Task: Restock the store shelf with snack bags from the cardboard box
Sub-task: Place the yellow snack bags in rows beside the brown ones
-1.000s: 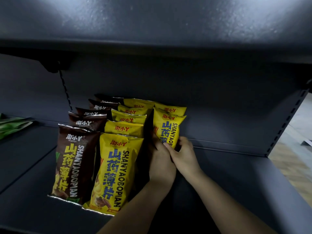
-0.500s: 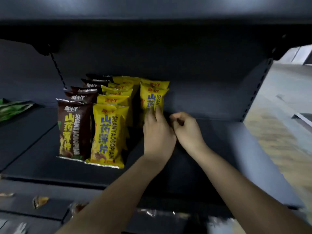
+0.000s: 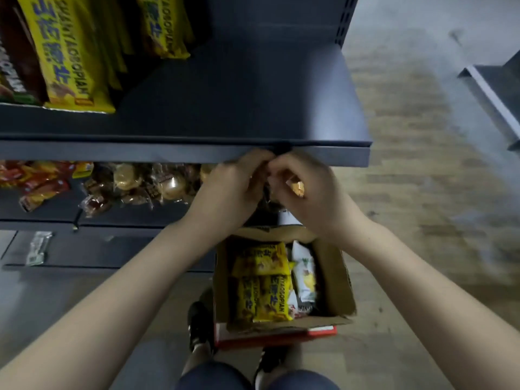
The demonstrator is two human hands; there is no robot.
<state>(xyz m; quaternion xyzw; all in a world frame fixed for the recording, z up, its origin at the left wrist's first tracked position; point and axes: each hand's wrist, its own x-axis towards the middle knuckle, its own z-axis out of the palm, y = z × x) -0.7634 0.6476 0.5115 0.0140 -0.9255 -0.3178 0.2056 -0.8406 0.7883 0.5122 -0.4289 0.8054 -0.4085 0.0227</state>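
Dark metal shelf (image 3: 225,108) has bare room beside the yellow snack bags (image 3: 70,52). Below, the cardboard box (image 3: 337,277) holds more yellow bags (image 3: 261,294). Both hands hang over it, left hand (image 3: 230,187) and right hand (image 3: 306,190), fingers curled, holding nothing I can see. Best reach straight down and grab one bag by its top.

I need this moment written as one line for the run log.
phase: between bags | left hand: empty, curled | right hand: empty, curled | cardboard box: open, yellow snack bags inside | shelf: partly stocked
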